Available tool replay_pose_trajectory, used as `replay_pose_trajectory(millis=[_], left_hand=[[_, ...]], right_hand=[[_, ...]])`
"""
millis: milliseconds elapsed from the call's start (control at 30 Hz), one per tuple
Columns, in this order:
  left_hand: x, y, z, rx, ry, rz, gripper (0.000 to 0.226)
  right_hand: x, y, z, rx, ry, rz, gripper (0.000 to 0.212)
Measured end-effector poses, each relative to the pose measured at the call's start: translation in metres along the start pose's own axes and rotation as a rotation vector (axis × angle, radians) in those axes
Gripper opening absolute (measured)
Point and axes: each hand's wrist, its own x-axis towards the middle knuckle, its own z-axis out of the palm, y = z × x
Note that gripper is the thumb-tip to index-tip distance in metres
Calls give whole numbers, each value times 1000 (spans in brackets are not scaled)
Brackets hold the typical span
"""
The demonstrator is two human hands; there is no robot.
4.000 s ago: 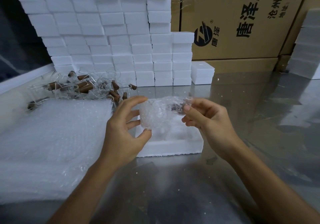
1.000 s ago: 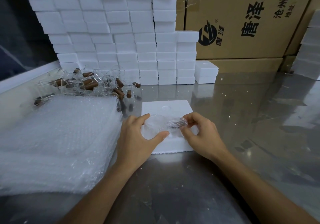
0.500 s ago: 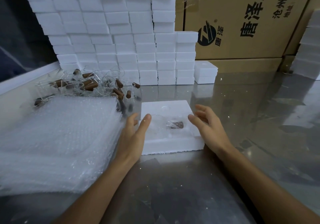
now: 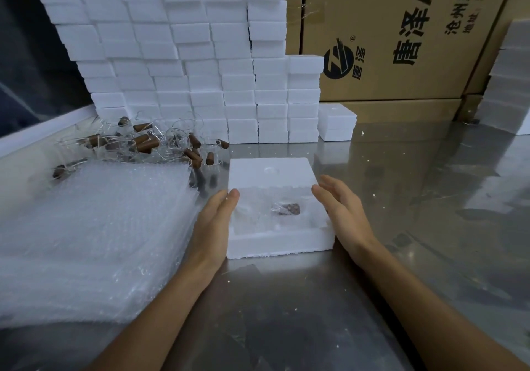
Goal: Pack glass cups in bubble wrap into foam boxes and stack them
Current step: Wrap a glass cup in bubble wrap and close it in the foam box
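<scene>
Flanking the foam box [image 4: 279,244], left hand [image 4: 213,224] and right hand [image 4: 341,212] lie flat.

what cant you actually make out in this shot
All from the head view:
- Wrapped cup in the open foam box: bubble wrap blurs its glass; only the brown handle shows.
- Left hand and right hand: whether they touch the box walls is unclear.
- Loose cups: too tangled and clear to count.
- Cardboard cartons: print cut off by the top edge.
</scene>
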Motion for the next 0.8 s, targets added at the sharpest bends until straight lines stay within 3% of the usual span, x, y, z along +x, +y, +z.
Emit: replay_pose_trajectory(millis=[333, 533, 700, 800], left_hand=[[-12, 30, 0, -132, 208, 367, 40], [-13, 33, 0, -198, 255, 322, 32], [-11, 27, 2, -165, 203, 289, 20], [-10, 20, 2, -50, 159, 284, 17]], right_hand=[[-10, -27, -3, 143, 160, -182, 33], [-11, -28, -2, 208, 147, -130, 55], [-8, -18, -2, 192, 145, -118, 34], [-6, -14, -4, 175, 159, -105, 41]])
